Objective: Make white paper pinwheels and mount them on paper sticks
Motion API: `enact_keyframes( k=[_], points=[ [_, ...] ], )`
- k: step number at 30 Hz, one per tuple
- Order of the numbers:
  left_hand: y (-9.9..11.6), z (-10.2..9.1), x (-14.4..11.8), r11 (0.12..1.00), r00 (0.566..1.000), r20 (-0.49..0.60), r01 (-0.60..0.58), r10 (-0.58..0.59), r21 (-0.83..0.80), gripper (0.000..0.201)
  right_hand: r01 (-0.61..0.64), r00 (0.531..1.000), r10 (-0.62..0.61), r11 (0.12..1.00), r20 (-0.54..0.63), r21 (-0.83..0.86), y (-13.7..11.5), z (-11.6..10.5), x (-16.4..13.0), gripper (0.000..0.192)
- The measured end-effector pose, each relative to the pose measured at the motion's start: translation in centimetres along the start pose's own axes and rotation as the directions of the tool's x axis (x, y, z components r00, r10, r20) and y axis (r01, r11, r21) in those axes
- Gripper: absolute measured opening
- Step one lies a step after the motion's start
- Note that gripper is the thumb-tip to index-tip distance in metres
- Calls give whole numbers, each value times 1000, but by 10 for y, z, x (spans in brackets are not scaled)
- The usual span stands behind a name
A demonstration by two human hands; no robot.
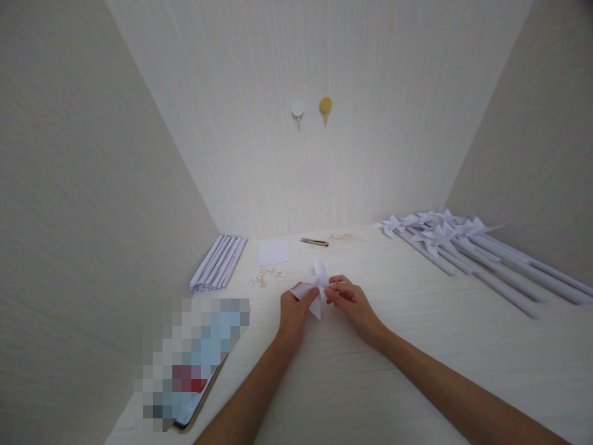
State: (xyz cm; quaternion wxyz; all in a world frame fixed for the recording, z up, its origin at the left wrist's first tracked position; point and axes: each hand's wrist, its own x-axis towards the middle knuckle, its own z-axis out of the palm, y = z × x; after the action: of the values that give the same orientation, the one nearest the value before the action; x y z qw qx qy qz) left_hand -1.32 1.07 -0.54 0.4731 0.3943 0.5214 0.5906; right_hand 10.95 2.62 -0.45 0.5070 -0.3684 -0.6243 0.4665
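Observation:
A white paper pinwheel (319, 272) is held above the middle of the table, its folded blades pointing outward. My left hand (295, 309) grips it from the left, the thumb pressed near its centre. From the right, my right hand (351, 301) pinches close to the pinwheel's centre; whether a small piece sits between those fingertips is hidden. Beyond my left hand lies a scatter of small pale sticks (265, 277). A stack of square white paper (273, 253) and a slim thread snipper or cutter (315, 241) lie farther back.
Rolled white paper tubes (218, 262) lie in a bundle at the left. Finished pinwheels (438, 235) on paper sticks (495, 278) are piled at the right. A blurred-out phone-like device (204, 371) lies front left. Two hooks (325, 106) hang on the back wall; walls close both sides.

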Motion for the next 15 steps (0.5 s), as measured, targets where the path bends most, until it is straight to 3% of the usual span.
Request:
enact_keyframes(
  k=[6, 15],
  points=[
    [2, 2, -2, 999, 1000, 1, -26, 26, 48, 17, -23, 999, 21, 998, -37, -66, 1, 2, 1, 24],
    [2, 0, -3, 996, 994, 92, -67, 61, 64, 15, 23, 999, -28, 993, -41, -119, 2, -1, 1, 25]
  ],
)
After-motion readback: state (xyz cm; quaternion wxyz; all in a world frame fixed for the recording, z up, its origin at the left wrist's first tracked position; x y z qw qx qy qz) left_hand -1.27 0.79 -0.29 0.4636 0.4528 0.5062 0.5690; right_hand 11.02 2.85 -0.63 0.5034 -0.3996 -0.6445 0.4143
